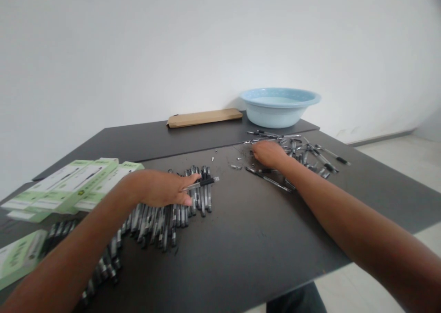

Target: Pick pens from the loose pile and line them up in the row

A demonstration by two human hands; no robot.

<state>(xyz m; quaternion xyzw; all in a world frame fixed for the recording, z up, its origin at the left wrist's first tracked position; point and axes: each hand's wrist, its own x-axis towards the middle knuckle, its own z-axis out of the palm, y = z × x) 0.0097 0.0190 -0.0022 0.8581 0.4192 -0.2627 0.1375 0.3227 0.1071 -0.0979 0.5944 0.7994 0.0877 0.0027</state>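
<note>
My left hand [167, 187] pinches a clear-barrelled pen [203, 183] with a black grip between thumb and fingers. That pen points right, above a dense row of black and clear pens [151, 223] lying side by side. On the far right side, my right hand [268, 153] reaches down to the table with its fingers curled, at the edge of a loose heap of pens and pen parts [315, 154]. Its fingertips are mostly hidden, so whatever they hold does not show. Just left of it lie small clear and metallic bits [236, 167].
Green-and-white pen boxes [74, 184] are stacked at the left, with another box [20, 258] nearer me. A flat brown cardboard piece [205, 118] lies at the back beside a light blue basin [275, 113]. The dark table [234, 248] has a seam across it.
</note>
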